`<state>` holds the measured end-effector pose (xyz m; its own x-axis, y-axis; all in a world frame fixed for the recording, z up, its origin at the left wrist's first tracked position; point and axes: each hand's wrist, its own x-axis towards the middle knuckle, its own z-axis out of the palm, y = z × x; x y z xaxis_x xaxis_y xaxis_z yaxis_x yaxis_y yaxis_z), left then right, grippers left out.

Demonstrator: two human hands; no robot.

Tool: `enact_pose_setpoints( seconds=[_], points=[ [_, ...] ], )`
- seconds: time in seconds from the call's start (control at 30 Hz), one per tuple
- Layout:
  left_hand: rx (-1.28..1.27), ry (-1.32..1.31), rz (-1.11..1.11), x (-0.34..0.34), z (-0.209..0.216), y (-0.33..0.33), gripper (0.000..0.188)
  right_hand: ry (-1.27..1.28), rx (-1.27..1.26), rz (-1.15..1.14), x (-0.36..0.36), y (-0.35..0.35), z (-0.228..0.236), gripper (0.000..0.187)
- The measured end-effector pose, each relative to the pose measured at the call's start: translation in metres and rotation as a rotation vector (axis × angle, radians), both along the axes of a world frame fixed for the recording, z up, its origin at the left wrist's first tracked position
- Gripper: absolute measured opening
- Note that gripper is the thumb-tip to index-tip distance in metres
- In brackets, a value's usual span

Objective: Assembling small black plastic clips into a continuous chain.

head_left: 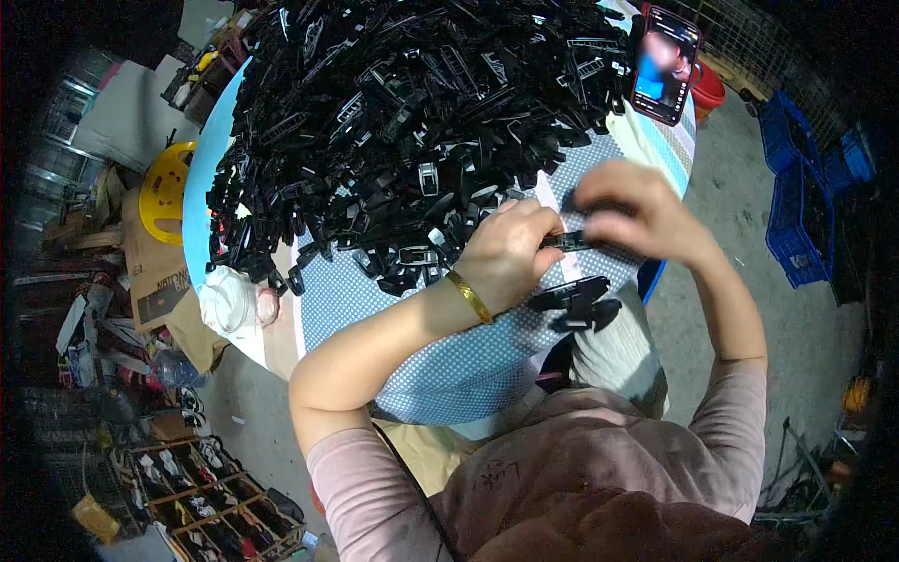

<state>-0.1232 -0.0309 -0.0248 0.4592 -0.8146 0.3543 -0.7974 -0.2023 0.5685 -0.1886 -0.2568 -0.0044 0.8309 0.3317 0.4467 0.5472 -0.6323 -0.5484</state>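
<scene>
My left hand (515,245) is closed around a narrow black plastic part (567,241), pinched between thumb and fingers, one end sticking out to the right. A gold-coloured bangle circles that wrist. Beside the part's outer end is my right hand (641,211), its fingers bent and smeared by motion; whether they grip anything cannot be made out. Just below the hands, several finished-looking black plastic pieces (576,298) lie at the table's near edge. A big heap of similar black plastic parts (403,112) covers most of the table beyond my left hand.
The round table has a patterned cloth (375,323). A phone (665,66) with a lit screen stands at its far right. A white bag-like bundle (229,300) sits at the left edge. Past the table are a yellow stool (167,192), blue crates (796,225) and a red bucket (709,89).
</scene>
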Motion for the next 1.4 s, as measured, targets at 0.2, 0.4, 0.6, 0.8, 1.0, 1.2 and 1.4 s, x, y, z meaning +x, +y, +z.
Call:
enact_pose_setpoints(
  seconds=[0.2, 0.4, 0.6, 0.8, 1.0, 1.2, 1.4],
  points=[
    [-0.003, -0.049, -0.031, -0.003, 0.003, 0.0, 0.023, -0.258, -0.31, -0.455, 0.043, -0.014, -0.03, 0.029],
    [-0.026, -0.07, -0.022, -0.005, 0.001, -0.001, 0.026, -0.134, -0.256, -0.434, 0.047, -0.014, -0.033, 0.03],
    [-0.039, -0.129, -0.035, -0.005, -0.003, 0.0, 0.027, -0.156, -0.301, -0.381, 0.048, -0.009, -0.026, 0.028],
    [-0.05, -0.11, -0.005, -0.005, -0.006, 0.0, 0.026, 0.1, 0.048, -0.201, -0.004, -0.008, -0.004, 0.033],
    [0.015, -0.07, 0.013, -0.013, 0.007, -0.002, 0.038, 0.022, -0.102, -0.168, -0.035, 0.011, -0.01, 0.027],
    [0.129, 0.034, -0.033, -0.011, 0.0, -0.002, 0.038, 0.093, -0.038, -0.111, -0.062, 0.021, -0.017, 0.03],
    [0.038, -0.076, 0.041, -0.007, 0.004, 0.004, 0.028, 0.085, 0.049, -0.122, -0.06, 0.019, -0.015, 0.03]
  ],
)
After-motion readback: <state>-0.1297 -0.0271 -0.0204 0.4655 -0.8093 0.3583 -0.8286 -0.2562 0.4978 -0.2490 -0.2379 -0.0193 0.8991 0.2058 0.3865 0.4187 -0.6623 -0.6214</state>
